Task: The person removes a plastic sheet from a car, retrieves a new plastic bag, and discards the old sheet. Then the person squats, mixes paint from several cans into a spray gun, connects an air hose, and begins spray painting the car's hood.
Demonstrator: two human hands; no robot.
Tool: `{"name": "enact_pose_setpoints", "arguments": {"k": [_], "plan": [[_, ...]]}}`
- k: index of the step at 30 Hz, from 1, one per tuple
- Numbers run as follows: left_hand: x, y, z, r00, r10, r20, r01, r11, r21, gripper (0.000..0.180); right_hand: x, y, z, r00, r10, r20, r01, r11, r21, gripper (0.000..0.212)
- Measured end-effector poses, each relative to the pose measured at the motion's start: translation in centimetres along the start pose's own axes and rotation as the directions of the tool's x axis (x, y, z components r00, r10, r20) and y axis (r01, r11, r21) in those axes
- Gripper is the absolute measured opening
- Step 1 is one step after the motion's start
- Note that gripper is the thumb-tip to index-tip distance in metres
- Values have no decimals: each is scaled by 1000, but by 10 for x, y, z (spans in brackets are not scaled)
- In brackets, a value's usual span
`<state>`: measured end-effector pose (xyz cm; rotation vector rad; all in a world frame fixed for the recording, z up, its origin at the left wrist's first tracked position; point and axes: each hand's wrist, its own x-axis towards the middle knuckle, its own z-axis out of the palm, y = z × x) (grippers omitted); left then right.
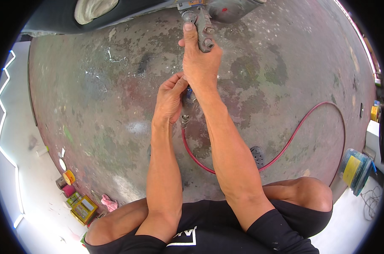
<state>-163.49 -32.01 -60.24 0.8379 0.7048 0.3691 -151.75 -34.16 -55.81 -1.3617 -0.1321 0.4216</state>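
My right hand point(201, 63) is wrapped round a grey metal spray gun point(204, 25), its thumb lying along the top and two round knobs showing on the near side. The front of the gun is at the upper edge, close to a dark panel. Just below, my left hand point(170, 97) is closed at the lower end of the gun, thumb and fingers pinched by a small blue fitting point(189, 92). What exactly the fingertips grip is partly hidden. Beneath it hangs a metal coupling point(185, 120) that joins a red air hose point(192, 156).
The hose loops right across the stained concrete floor point(116, 84). Dark panels point(128, 13) with a pale round patch stand along the top. At lower left are a yellow can point(84, 209), other small containers and a pink cloth point(109, 203). A blue-green container point(355, 169) stands right.
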Motion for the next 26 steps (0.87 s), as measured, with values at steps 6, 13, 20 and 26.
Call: {"name": "enact_pose_setpoints", "arguments": {"k": [6, 13, 20, 26], "plan": [[0, 2, 2, 1000, 17, -3, -17, 1000, -2, 26, 0, -5, 0, 998, 44, 34, -44, 999, 20, 59], [2, 2, 3, 1000, 10, -7, -10, 1000, 26, 27, 2, -8, -3, 996, 79, 31, -80, 997, 18, 67], [4, 3, 5, 1000, 17, -5, -17, 1000, 14, 27, 4, -10, -4, 997, 74, 36, -75, 997, 18, 64], [5, 5, 8, 1000, 8, 10, -9, 1000, 23, 27, 5, -12, -4, 996, 85, 4, -85, 995, 56, 64]]}}
